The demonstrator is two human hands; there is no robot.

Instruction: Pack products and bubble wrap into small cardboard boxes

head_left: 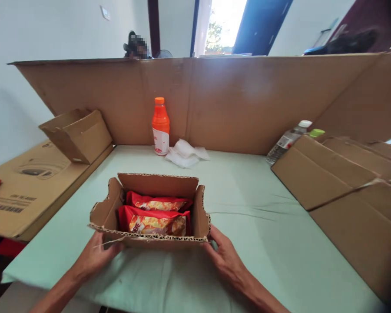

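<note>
An open-topped cardboard box [158, 181] with rough-cut edges sits between my hands, near the front of the green-covered table. Inside it, two red snack packets, a front one [156, 221] and a back one [159, 203], stand one behind the other. My left hand [96, 256] grips the box's near left corner, thumb along the front wall and the other fingers hidden behind the side. At the near right corner my right hand [222, 252] holds the box the same way, its fingertips partly hidden. Whether the box's bottom touches the cloth, I cannot tell.
An orange bottle [160, 126] stands at the back beside crumpled white tissue [186, 153]. A tall cardboard panel [247, 100] borders the back. Cardboard boxes [342, 174] and a clear bottle [288, 141] are at right; another open box [81, 134] rests on a flat carton [32, 191] at left.
</note>
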